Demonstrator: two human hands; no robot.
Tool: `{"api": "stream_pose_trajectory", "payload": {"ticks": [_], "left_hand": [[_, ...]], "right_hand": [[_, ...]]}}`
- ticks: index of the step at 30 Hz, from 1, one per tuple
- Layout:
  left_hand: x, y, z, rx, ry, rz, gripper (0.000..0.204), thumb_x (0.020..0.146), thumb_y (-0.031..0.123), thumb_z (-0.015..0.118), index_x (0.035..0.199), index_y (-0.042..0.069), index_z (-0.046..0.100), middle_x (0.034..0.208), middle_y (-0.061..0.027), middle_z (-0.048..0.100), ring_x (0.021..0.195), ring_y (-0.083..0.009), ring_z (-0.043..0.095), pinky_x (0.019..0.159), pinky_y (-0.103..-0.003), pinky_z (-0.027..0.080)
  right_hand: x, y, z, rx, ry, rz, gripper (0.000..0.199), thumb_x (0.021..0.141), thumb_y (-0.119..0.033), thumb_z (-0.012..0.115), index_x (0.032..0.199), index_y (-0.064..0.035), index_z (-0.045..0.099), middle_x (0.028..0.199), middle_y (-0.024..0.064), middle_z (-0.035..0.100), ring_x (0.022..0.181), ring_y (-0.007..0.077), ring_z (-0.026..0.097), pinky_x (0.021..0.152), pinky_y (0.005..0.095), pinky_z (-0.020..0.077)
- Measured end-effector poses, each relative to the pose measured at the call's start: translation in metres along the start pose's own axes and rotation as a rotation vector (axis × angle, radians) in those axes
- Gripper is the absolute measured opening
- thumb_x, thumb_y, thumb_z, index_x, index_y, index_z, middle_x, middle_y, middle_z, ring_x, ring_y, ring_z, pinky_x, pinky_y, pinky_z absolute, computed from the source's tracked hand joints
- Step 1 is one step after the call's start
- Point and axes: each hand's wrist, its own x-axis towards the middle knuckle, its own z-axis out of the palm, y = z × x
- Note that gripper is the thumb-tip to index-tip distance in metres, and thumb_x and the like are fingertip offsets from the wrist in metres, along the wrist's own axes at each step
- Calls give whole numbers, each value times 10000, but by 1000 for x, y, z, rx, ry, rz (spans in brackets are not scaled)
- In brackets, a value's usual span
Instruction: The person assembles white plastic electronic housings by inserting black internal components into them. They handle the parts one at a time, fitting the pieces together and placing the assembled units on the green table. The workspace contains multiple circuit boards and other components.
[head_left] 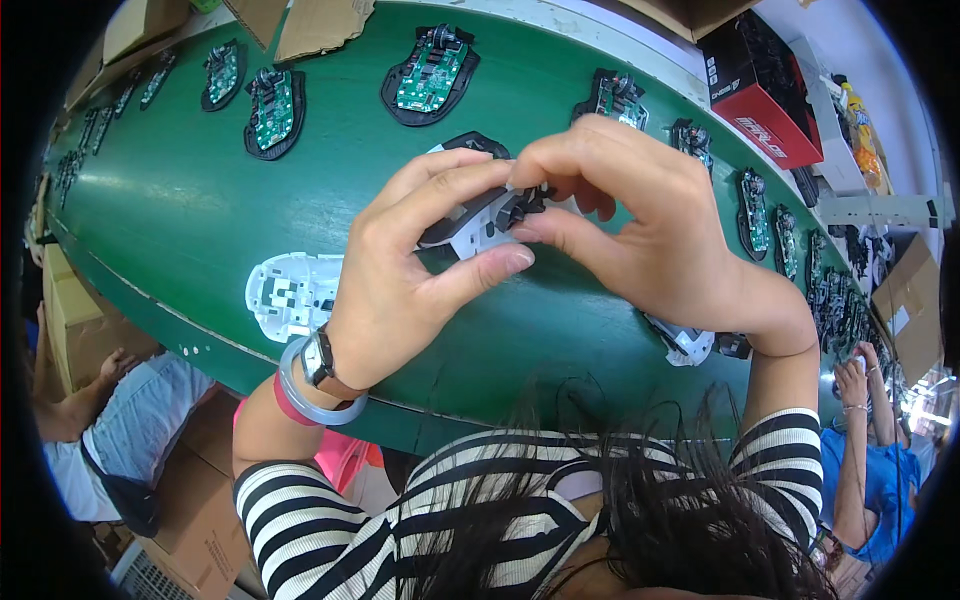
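My left hand (400, 240) is closed around a white and black computer mouse shell (470, 232), held tilted above the green work surface (340, 190). The fingers of my right hand (660, 215) pinch at the shell's right end, against a small black part (518, 208) whose kind I cannot make out. Both thumbs are close together there, and the fingers hide some of the shell. Just beyond my hands, a black mouse piece (478, 143) is partly covered. A white mouse shell (290, 290) lies with its inner side up beside my left wrist.
Black mouse bases with green circuit boards (430, 85) stand spaced along the far side, several more at both ends. Under my right forearm lies another white shell (688, 342). A red and black box (765, 105) is at the far right. Co-workers sit left (150, 410) and right (875, 470).
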Motion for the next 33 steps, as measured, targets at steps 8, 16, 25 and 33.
{"api": "stream_pose_trajectory", "payload": {"ticks": [8,16,25,33], "left_hand": [[-9,4,9,-121,70,-116,520,796,245,789,1243,59,599,1183,-146,598,1037,-269,613,889,-340,493],[-11,9,8,122,44,44,521,821,245,756,1270,55,572,1208,-160,568,1048,-298,599,891,-361,492],[-11,1,1,-21,-45,61,520,810,269,770,1243,43,592,1171,-154,590,1060,-283,602,915,-348,480],[-15,2,-4,-384,-89,-188,513,792,208,798,1226,25,595,1163,-119,614,1081,-225,603,942,-328,469]], "right_hand": [[-12,0,13,-627,216,-332,282,656,-105,649,917,-6,605,782,64,540,624,160,566,493,253,459],[-11,-9,18,-721,210,-326,197,736,-124,710,830,7,596,978,158,618,772,262,647,616,328,550],[5,0,-20,-284,-244,-312,248,784,-225,720,879,-53,568,1030,93,567,853,247,625,659,372,547],[10,-10,-15,-278,-435,-283,194,777,-182,707,868,-70,578,1135,83,550,955,278,599,748,384,508]]}}
